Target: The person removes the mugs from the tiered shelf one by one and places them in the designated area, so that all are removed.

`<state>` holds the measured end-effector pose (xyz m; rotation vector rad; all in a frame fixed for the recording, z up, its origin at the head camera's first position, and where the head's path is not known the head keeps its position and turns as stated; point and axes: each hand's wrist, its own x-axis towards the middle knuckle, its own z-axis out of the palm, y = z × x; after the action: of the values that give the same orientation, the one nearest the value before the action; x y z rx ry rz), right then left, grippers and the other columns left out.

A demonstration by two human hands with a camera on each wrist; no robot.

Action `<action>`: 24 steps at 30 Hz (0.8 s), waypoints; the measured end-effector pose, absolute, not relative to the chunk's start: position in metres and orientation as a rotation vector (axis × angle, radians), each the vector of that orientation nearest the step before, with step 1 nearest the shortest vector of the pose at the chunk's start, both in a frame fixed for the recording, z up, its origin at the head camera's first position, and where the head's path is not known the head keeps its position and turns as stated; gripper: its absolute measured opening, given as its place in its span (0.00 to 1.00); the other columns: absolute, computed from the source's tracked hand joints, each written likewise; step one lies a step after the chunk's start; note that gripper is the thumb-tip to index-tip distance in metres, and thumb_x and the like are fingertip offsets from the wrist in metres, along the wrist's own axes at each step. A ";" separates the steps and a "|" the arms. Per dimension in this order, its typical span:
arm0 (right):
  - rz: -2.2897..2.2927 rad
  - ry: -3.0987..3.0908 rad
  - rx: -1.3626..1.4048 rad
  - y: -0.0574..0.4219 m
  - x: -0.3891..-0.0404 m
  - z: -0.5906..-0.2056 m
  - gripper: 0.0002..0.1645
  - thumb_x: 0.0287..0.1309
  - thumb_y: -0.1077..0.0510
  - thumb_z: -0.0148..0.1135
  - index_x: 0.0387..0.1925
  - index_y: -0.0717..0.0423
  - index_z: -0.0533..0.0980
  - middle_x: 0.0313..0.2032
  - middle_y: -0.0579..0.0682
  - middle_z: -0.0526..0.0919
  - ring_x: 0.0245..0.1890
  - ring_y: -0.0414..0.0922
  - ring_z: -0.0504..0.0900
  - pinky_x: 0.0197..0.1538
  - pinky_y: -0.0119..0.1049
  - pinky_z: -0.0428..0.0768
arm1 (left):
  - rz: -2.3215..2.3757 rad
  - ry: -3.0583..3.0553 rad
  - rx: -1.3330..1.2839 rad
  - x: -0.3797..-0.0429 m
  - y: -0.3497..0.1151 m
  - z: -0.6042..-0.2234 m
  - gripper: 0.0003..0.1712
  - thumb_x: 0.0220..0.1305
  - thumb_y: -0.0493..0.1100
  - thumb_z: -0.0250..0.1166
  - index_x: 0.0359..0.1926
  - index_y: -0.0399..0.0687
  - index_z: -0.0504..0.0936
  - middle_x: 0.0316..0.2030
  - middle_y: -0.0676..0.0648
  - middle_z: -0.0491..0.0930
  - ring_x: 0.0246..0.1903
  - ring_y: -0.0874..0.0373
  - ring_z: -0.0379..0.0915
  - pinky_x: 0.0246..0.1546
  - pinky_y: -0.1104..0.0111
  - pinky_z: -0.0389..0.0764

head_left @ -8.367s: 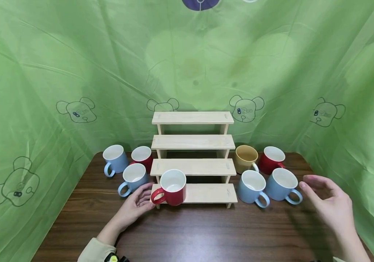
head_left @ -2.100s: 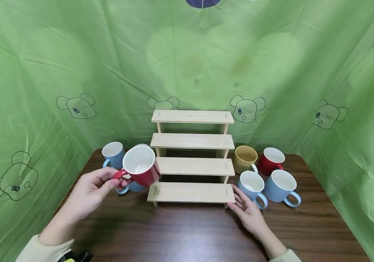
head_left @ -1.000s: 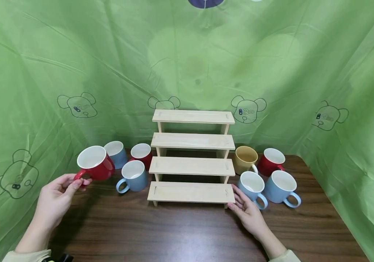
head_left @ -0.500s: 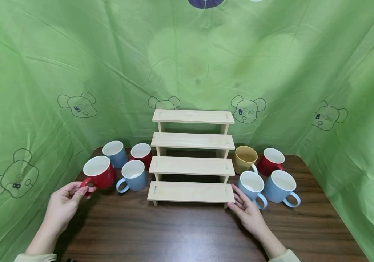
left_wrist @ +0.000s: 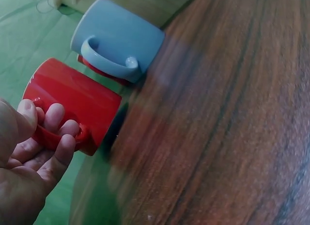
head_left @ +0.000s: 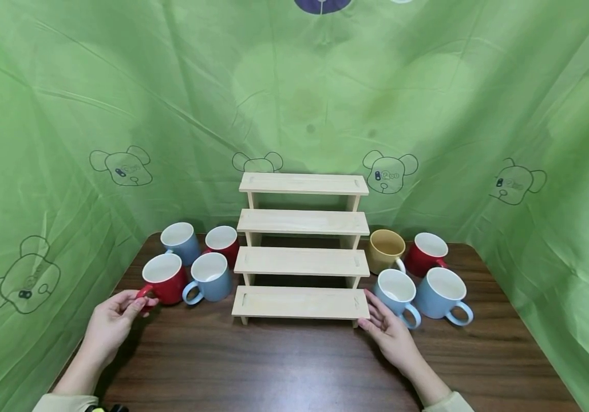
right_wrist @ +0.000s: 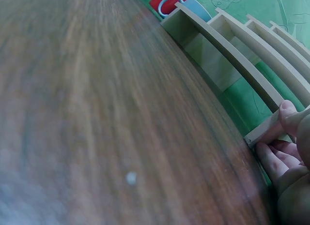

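Observation:
At the table's left, my left hand [head_left: 111, 321] pinches the handle of a red mug [head_left: 166, 280], white inside and upright. Whether its base touches the table is hard to tell; the left wrist view shows a dark shadow beneath it. Right beside that mug stands a light blue mug [head_left: 212, 277], with another blue mug [head_left: 181, 243] and a red mug [head_left: 223, 245] behind. My right hand [head_left: 389, 332] holds the right end of the lowest step of a wooden tiered shelf [head_left: 301, 302]. In the right wrist view the thumb lies in front of the shelf's leg [right_wrist: 265, 130], fingers beyond it.
Right of the shelf stand a yellow mug [head_left: 387, 252], a red mug [head_left: 428, 254] and two light blue mugs, one [head_left: 396, 292] close to my right hand, the other [head_left: 442, 292] farther right. Green cloth [head_left: 304, 103] hangs around the dark wooden table [head_left: 294, 366].
The left hand carried the red mug from the front of the shelf to the left, then lowered it beside the blue mug. The right hand came from the far right to the shelf's lowest step.

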<state>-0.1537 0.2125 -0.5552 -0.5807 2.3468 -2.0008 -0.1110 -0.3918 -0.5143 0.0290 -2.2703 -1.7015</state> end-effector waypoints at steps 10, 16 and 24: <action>-1.996 2.321 -0.644 0.216 -0.149 -0.551 0.43 0.75 0.72 0.63 0.81 0.77 0.54 0.69 0.82 0.71 0.64 0.29 0.80 0.62 0.25 0.81 | -1.645 -2.400 0.053 -0.114 -0.394 -0.520 0.13 0.82 0.32 0.60 0.52 0.18 0.79 0.39 0.45 0.94 0.34 0.59 0.88 0.38 0.72 0.88; -1.737 2.416 -0.755 0.226 -0.140 -0.527 0.44 0.76 0.67 0.66 0.82 0.75 0.55 0.70 0.80 0.73 0.65 0.45 0.84 0.61 0.28 0.83 | -1.598 -2.481 0.015 -0.113 -0.400 -0.517 0.13 0.82 0.32 0.60 0.54 0.21 0.80 0.43 0.44 0.93 0.38 0.60 0.90 0.40 0.71 0.89; -1.253 2.663 -1.027 0.255 -0.124 -0.466 0.41 0.71 0.61 0.74 0.77 0.70 0.66 0.59 0.63 0.88 0.54 0.52 0.92 0.50 0.41 0.92 | -1.198 -2.764 0.045 -0.102 -0.404 -0.493 0.18 0.80 0.42 0.67 0.59 0.30 0.82 0.47 0.36 0.90 0.34 0.61 0.88 0.34 0.73 0.84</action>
<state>-0.1243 0.2554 -0.4657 -1.0267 2.6632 -1.2526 -0.1025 -0.4042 -0.4928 0.0445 -2.7636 -1.1984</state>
